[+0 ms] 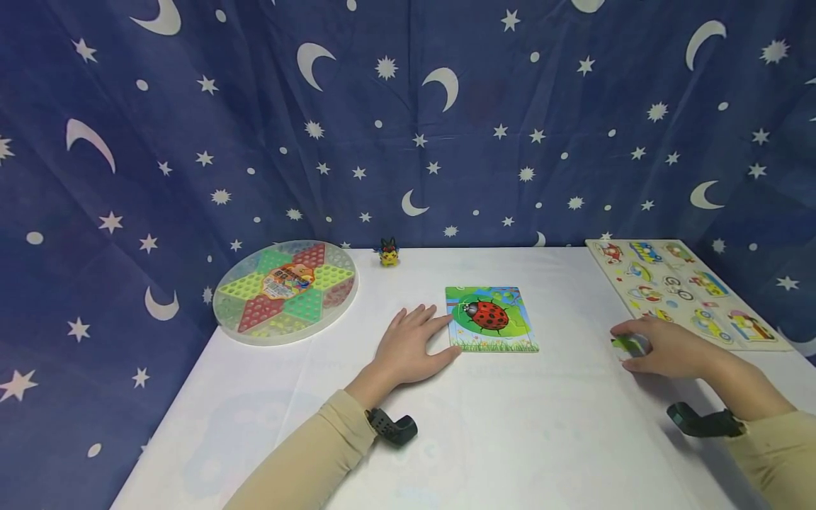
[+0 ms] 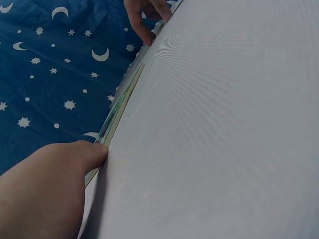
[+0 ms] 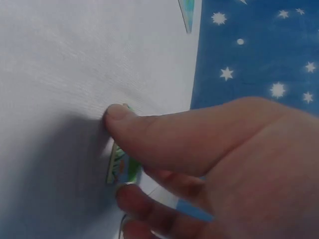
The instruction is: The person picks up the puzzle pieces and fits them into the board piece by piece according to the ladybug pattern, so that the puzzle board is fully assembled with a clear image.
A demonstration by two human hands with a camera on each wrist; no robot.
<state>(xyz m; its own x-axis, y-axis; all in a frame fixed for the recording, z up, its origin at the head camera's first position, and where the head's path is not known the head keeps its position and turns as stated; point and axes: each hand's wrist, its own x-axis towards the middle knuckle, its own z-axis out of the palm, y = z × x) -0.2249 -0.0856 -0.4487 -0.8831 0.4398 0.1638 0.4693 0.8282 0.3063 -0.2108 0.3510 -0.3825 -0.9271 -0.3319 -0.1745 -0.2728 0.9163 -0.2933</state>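
Observation:
A ladybug jigsaw puzzle (image 1: pixel 491 319) lies flat on the white table, its red spotted ladybug on a green oval. At its left edge rests my left hand (image 1: pixel 411 348), palm down with the fingers spread; the thumb touches the puzzle's edge, as the left wrist view also shows. Off to the right, my right hand (image 1: pixel 666 347) pinches a small green and white puzzle piece (image 1: pixel 626 346) between thumb and fingers. Seen from the right wrist, the piece (image 3: pixel 130 169) stands tilted close to the tabletop, partly hidden by the thumb.
A round Chinese checkers board (image 1: pixel 287 292) lies at the back left. Beside the back edge stands a small yellow figurine (image 1: pixel 388 253). A wooden peg puzzle board (image 1: pixel 685 294) with vehicle pictures lies behind my right hand. Dark blue star-and-moon cloth (image 1: pixel 414 163) hangs behind the table.

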